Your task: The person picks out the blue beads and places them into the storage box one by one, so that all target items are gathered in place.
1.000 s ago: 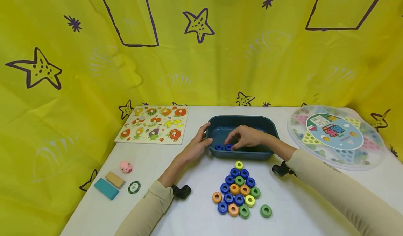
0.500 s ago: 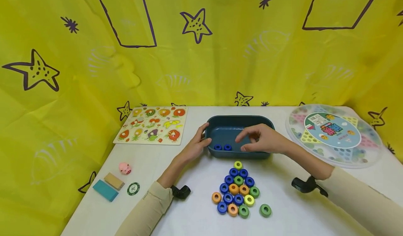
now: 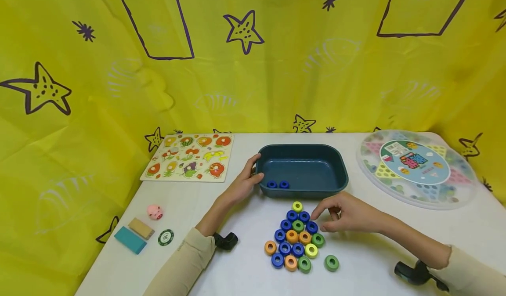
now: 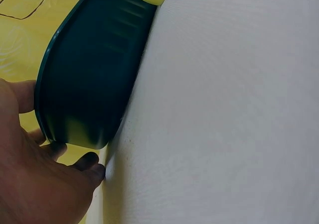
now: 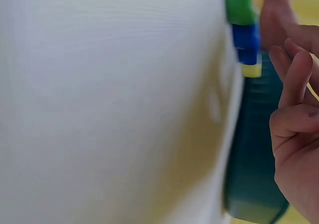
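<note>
My left hand [image 3: 241, 186] holds the left end of a dark teal plastic bin [image 3: 302, 195], thumb near the front corner; the left wrist view shows its other fingers curled at the bin's end wall [image 4: 75, 129]. Two blue rings [image 3: 284, 184] lie inside at the front left. In front of the bin, blue, green, orange and yellow rings form a rough triangle, with a yellow ring [image 3: 297, 206] at its tip. My right hand [image 3: 352, 212] hovers at the triangle's right side, thumb and index finger apart, close to a blue ring [image 3: 312, 227]. Nothing shows between its fingers.
One green ring [image 3: 331, 263] lies apart at the lower right. A fruit puzzle board [image 3: 189, 157] is at the back left, a round game box [image 3: 419, 168] at the right. Pink pig toy [image 3: 154, 211], two blocks [image 3: 130, 240] and a chip [image 3: 165, 237] lie left.
My right hand has left the blue rings in the bin, moved over its front wall and come down beside the triangle. The left hand stays at the bin's end.
</note>
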`<action>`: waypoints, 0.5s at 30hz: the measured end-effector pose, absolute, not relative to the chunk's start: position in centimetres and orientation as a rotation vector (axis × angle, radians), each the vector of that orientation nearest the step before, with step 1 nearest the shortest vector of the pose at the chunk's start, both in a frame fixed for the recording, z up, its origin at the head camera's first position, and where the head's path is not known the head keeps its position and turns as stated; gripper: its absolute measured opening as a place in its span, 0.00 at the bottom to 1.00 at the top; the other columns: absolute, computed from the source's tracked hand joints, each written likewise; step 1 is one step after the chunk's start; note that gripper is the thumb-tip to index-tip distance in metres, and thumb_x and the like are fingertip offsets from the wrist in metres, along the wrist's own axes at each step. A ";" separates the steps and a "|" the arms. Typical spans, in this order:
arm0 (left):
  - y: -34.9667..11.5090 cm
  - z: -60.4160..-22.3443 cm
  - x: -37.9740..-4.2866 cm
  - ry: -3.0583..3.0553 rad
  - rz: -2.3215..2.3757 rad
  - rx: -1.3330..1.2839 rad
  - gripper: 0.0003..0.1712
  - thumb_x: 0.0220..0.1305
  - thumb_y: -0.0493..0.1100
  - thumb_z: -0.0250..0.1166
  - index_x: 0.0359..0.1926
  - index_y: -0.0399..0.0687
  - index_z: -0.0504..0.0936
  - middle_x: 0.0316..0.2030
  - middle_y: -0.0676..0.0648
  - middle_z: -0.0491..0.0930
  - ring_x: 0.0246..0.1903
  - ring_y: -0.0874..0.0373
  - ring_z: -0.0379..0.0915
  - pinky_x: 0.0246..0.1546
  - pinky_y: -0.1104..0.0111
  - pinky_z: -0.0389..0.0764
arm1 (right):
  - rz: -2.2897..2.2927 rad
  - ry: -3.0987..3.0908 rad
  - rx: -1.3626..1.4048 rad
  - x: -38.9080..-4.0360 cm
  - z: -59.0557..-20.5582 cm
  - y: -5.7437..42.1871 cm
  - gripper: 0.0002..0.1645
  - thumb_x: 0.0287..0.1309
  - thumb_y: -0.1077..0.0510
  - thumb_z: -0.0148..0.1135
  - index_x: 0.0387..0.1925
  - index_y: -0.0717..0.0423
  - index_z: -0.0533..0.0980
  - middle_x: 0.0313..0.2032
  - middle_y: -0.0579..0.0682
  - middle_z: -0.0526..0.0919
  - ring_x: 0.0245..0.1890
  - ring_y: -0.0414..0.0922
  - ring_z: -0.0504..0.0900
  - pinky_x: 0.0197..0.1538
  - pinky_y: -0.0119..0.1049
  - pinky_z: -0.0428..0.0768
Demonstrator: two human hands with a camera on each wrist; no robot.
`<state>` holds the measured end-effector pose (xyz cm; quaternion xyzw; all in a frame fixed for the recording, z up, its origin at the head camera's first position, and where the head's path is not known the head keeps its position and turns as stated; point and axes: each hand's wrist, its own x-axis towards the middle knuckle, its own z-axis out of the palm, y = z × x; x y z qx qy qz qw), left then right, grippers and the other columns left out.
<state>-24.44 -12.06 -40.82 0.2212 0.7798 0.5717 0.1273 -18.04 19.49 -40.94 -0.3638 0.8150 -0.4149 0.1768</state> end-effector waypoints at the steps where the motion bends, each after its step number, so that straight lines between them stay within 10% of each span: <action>1: -12.1 -40.8 -24.4 2.264 1.669 0.650 0.34 0.71 0.39 0.48 0.72 0.44 0.43 0.71 0.42 0.41 0.67 0.41 0.42 0.63 0.52 0.52 | -1.179 2.301 -1.020 -18.1 -41.3 19.5 0.13 0.51 0.54 0.69 0.41 0.45 0.82 0.17 0.44 0.74 0.14 0.34 0.68 0.18 0.29 0.69; 15: -12.2 -43.8 -25.9 2.305 1.703 0.624 0.34 0.71 0.44 0.49 0.72 0.57 0.45 0.71 0.50 0.44 0.67 0.48 0.46 0.62 0.54 0.54 | -1.111 2.323 -0.986 -18.4 -43.3 19.1 0.15 0.49 0.54 0.70 0.42 0.39 0.81 0.20 0.41 0.76 0.15 0.33 0.67 0.18 0.27 0.68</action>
